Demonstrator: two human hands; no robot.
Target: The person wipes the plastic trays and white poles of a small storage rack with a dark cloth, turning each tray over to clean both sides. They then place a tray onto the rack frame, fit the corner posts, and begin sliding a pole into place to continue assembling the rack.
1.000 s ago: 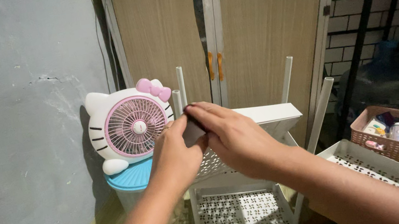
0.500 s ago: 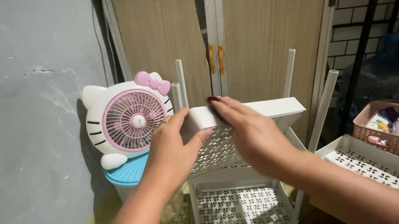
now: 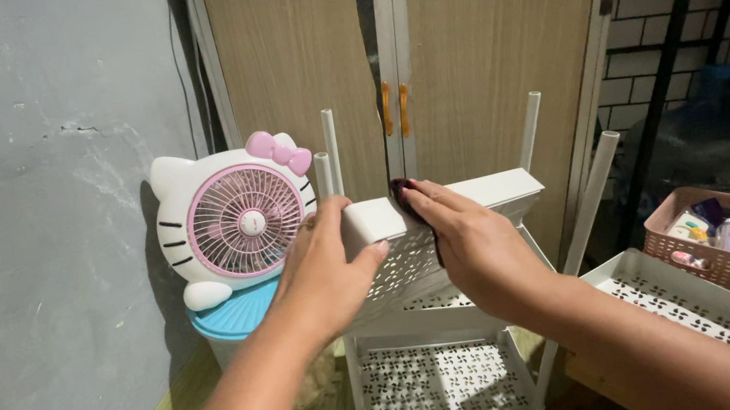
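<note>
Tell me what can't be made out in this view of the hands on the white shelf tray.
- Head view: the near left corner of the white tray is covered by the left hand and the right hand.
- The pink basket holds items too small to identify.
- The second perforated tray is cut off by the right edge.
- The tub under the cat-shaped fan is mostly hidden by the left forearm.

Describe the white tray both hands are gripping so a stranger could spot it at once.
Start at the wooden cabinet doors; before them stands a white plastic rack with thin upright poles. The perforated tray is its tilted top tier, held by the left hand and right hand, unlike the level bottom shelf.
</note>
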